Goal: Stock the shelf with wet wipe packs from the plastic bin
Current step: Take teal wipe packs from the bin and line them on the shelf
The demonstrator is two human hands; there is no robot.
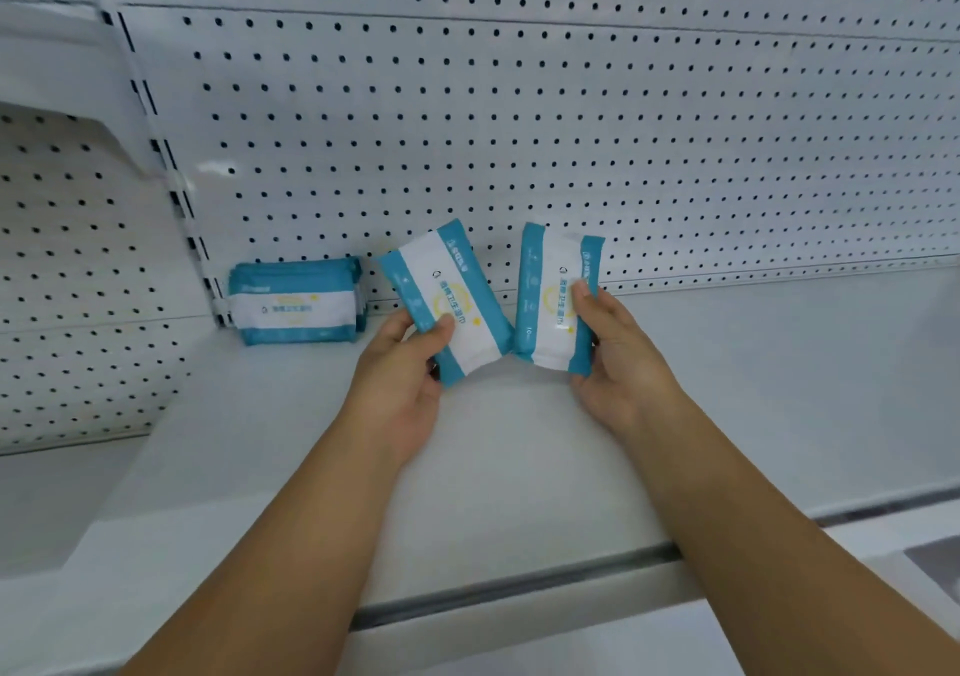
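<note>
Two teal-and-white wet wipe packs are held over the white shelf (727, 389). My left hand (402, 379) grips the lower end of one pack (447, 293), which tilts to the left. My right hand (618, 358) grips the other pack (553, 296) by its right edge, nearly upright. The bottom corners of the two packs almost touch. A row of several similar packs (296, 304) stands against the back panel at the shelf's left end. The plastic bin is out of view.
A white pegboard back panel (571, 130) rises behind the shelf. A slotted upright post (171, 171) separates this bay from the neighbouring bay on the left. The shelf's front edge has a dark price rail (519, 584).
</note>
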